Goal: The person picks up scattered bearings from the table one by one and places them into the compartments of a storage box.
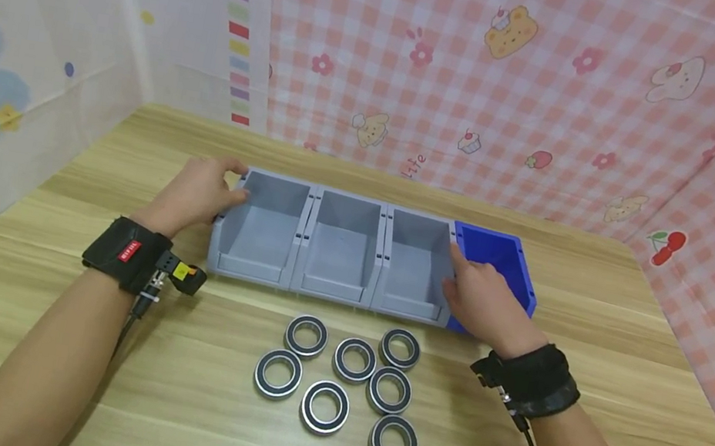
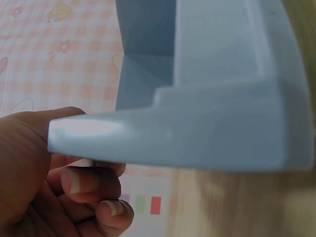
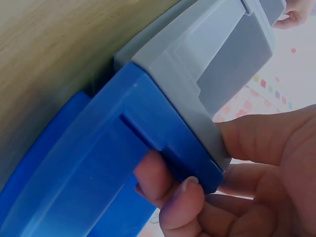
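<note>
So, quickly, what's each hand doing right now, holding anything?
Left hand: gripping the side wall of the leftmost grey bin.
Right hand: pinching the adjoining walls of the rightmost grey bin and the blue bin.

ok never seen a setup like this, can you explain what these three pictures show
There's no robot: these are a person's left hand and right hand, with a small camera strapped to each wrist. The wide picture comes from a camera on the person's head, looking forward and down; each close-up comes from one wrist camera. On the wooden table, three gray bins stand in a row with a blue bin at the right end. Seven black-and-silver rings lie in front of them. The left hand pinches the row's left side wall; the right hand pinches gray and blue walls together, thumb on the gray side, fingers on the blue.
</note>
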A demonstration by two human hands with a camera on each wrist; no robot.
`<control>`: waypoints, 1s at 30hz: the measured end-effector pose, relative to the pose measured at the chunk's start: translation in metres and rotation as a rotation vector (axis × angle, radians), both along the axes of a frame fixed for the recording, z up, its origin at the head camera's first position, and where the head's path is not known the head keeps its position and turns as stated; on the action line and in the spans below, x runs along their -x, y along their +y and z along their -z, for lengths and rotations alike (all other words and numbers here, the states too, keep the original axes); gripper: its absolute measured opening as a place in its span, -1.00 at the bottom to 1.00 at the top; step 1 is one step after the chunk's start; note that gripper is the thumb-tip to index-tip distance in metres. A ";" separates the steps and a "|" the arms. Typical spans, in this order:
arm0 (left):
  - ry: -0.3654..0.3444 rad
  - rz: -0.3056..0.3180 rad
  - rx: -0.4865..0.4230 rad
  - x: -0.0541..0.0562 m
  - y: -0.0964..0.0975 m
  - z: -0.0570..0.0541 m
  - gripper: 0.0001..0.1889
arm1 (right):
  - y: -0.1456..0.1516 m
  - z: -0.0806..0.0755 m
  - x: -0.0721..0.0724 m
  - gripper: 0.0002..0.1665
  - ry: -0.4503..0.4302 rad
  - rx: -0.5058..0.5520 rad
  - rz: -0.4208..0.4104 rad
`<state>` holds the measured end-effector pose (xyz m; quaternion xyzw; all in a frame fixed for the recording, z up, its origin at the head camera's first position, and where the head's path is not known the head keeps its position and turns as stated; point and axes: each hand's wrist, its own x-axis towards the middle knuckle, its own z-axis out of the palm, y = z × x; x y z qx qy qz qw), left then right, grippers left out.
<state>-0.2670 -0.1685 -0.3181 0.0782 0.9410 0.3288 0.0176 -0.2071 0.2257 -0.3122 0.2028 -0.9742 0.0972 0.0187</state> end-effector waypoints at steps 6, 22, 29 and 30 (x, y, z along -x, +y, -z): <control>-0.008 0.013 -0.005 0.001 -0.008 -0.001 -0.49 | -0.007 0.000 0.000 -0.33 -0.025 -0.004 0.012; -0.005 0.010 0.020 -0.002 -0.033 -0.004 -0.52 | -0.029 0.006 -0.005 -0.32 0.049 -0.001 -0.001; -0.007 0.001 0.048 -0.001 -0.041 -0.007 -0.52 | -0.038 0.005 -0.006 -0.29 0.010 0.000 0.014; -0.008 -0.003 0.053 -0.001 -0.043 -0.007 -0.53 | -0.040 0.005 -0.006 -0.29 0.008 0.003 0.013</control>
